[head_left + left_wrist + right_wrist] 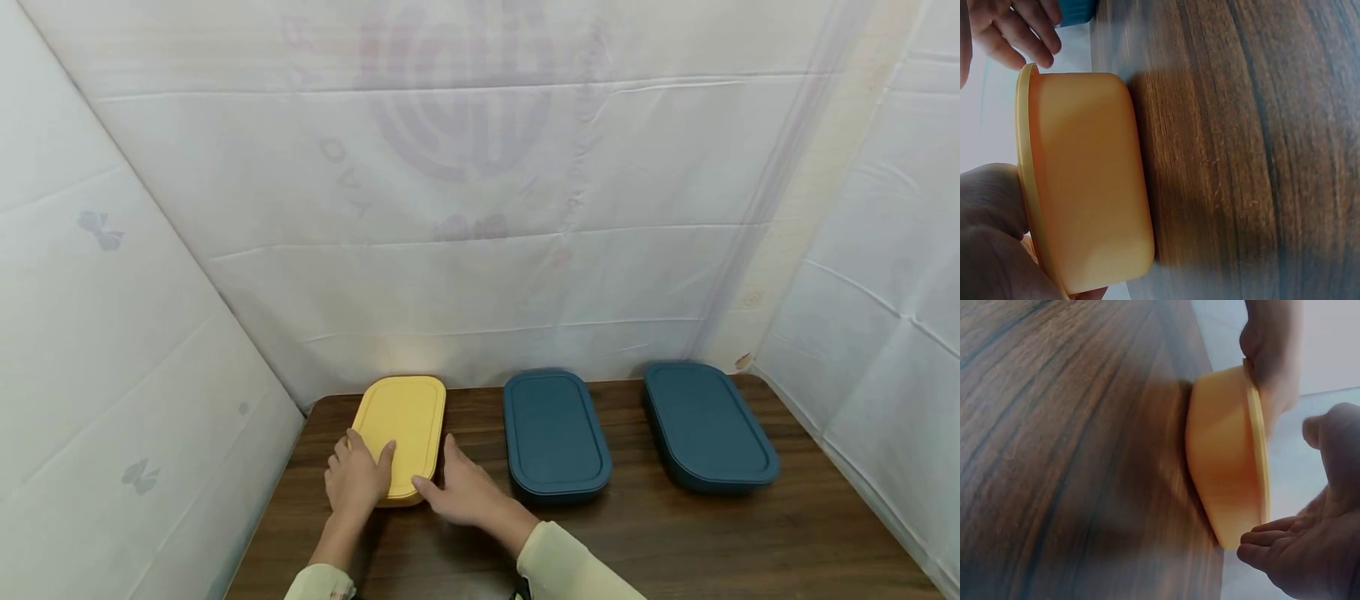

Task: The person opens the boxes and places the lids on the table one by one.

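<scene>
A yellow lidded food box (405, 425) lies flat on the wooden table, its lid closed. My left hand (358, 479) grips its left edge, with the thumb over the lid and the fingers down the far side. In the left wrist view, fingertips show just past the yellow wall. At the box's near right corner is my right hand (465, 492), thumb spread from fairly straight fingers. Seen from the right wrist, those fingers (1266, 540) are right at the lid's rim while the thumb stands apart from the lid.
Two dark blue lidded boxes stand to the right on the dark wooden table (637, 542): one in the middle (557, 433) and one near the right side (708, 425). White sheeting (480, 283) hangs behind the table and along both sides.
</scene>
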`<state>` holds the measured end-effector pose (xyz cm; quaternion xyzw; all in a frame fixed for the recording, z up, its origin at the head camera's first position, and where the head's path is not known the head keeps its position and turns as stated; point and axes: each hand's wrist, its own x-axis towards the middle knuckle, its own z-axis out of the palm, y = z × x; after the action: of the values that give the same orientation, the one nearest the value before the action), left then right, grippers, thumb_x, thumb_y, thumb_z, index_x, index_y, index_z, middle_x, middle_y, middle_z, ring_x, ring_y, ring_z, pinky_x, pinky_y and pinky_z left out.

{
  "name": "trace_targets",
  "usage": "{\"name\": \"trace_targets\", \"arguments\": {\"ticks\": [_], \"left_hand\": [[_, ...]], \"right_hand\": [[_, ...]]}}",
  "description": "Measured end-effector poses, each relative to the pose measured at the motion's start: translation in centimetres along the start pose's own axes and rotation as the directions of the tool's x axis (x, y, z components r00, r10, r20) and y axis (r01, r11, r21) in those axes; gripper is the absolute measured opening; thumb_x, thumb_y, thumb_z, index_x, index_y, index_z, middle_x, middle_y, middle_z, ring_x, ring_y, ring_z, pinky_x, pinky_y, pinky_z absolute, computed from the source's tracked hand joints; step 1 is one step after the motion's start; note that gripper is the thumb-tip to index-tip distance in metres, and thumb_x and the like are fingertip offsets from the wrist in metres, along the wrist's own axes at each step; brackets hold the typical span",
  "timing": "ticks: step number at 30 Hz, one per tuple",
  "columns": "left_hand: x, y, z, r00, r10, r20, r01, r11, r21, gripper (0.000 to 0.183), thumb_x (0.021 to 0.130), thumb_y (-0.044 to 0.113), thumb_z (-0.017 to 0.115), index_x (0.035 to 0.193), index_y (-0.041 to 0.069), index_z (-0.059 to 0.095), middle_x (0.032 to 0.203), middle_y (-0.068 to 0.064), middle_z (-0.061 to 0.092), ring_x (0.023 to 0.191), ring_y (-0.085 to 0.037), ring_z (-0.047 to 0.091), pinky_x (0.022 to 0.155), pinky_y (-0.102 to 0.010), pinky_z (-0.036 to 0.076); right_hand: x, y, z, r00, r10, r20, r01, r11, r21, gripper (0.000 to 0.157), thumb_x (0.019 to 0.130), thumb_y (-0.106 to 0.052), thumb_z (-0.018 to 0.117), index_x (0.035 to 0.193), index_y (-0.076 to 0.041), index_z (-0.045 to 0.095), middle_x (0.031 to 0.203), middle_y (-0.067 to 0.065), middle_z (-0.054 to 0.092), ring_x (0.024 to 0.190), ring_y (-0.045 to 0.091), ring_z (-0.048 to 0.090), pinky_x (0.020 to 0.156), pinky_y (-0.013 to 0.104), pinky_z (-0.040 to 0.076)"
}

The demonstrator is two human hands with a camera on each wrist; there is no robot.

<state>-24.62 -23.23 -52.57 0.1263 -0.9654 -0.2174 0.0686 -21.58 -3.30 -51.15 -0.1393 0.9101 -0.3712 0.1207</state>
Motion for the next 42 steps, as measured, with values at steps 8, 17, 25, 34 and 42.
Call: {"name": "trace_targets", "arguments": {"ticks": [8, 17, 25, 34, 42], "left_hand": [[-0.2, -0.1, 0.0, 1.000, 0.012, -0.016, -0.012, 1.000, -0.004, 0.092, 0.096, 0.055, 0.045, 0.147, -0.014, 0.014, 0.144, -0.039, 0.025, 0.125, -0.058, 0.031, 0.102, -0.069, 0.025], [-0.2, 0.2, 0.5, 1.000, 0.005, -0.030, -0.005, 1.000, -0.002, 0.092, 0.095, 0.055, 0.045, 0.148, -0.013, 0.014, 0.144, -0.038, 0.026, 0.125, -0.057, 0.032, 0.102, -0.069, 0.026], [-0.4, 0.5, 0.5, 1.000, 0.009, -0.029, -0.009, 1.000, -0.001, 0.091, 0.095, 0.056, 0.044, 0.148, -0.013, 0.016, 0.144, -0.037, 0.027, 0.126, -0.056, 0.033, 0.101, -0.068, 0.027], [-0.4, 0.4, 0.3, 1.000, 0.017, -0.023, -0.017, 1.000, 0.005, 0.091, 0.096, 0.055, 0.044, 0.148, -0.013, 0.015, 0.144, -0.037, 0.026, 0.126, -0.057, 0.032, 0.102, -0.068, 0.027], [-0.4, 0.4, 0.4, 1.000, 0.014, -0.026, -0.014, 1.000, 0.011, 0.091, 0.095, 0.055, 0.045, 0.148, -0.013, 0.016, 0.143, -0.037, 0.028, 0.126, -0.056, 0.033, 0.101, -0.068, 0.028]], "right_hand": [[0.7, -0.7, 1.1, 0.999, -0.042, -0.029, 0.042, 0.999, 0.013, 0.094, 0.093, -0.066, 0.039, 0.154, -0.002, 0.008, 0.155, 0.014, 0.031, 0.137, 0.027, 0.040, 0.106, 0.044, 0.041], [1.2, -0.8, 1.4, 1.000, -0.015, -0.028, 0.015, 1.000, 0.000, 0.091, 0.095, -0.059, 0.043, 0.153, 0.002, 0.010, 0.150, 0.017, 0.038, 0.131, 0.032, 0.048, 0.101, 0.047, 0.045], [1.7, -0.4, 2.0, 0.999, 0.013, -0.046, -0.014, 0.999, -0.033, 0.089, 0.096, -0.053, 0.047, 0.153, 0.001, 0.005, 0.147, 0.018, 0.043, 0.123, 0.032, 0.055, 0.095, 0.045, 0.049], [1.4, -0.3, 1.7, 1.000, 0.010, -0.020, -0.009, 1.000, 0.027, 0.092, 0.096, -0.055, 0.047, 0.153, 0.001, 0.001, 0.143, 0.020, 0.047, 0.120, 0.032, 0.057, 0.092, 0.046, 0.050], [1.8, 0.7, 2.3, 0.999, 0.032, -0.006, -0.031, 0.988, 0.149, 0.090, 0.092, -0.060, 0.048, 0.151, 0.000, 0.018, 0.134, 0.016, 0.055, 0.117, 0.026, 0.057, 0.089, 0.043, 0.050]]}}
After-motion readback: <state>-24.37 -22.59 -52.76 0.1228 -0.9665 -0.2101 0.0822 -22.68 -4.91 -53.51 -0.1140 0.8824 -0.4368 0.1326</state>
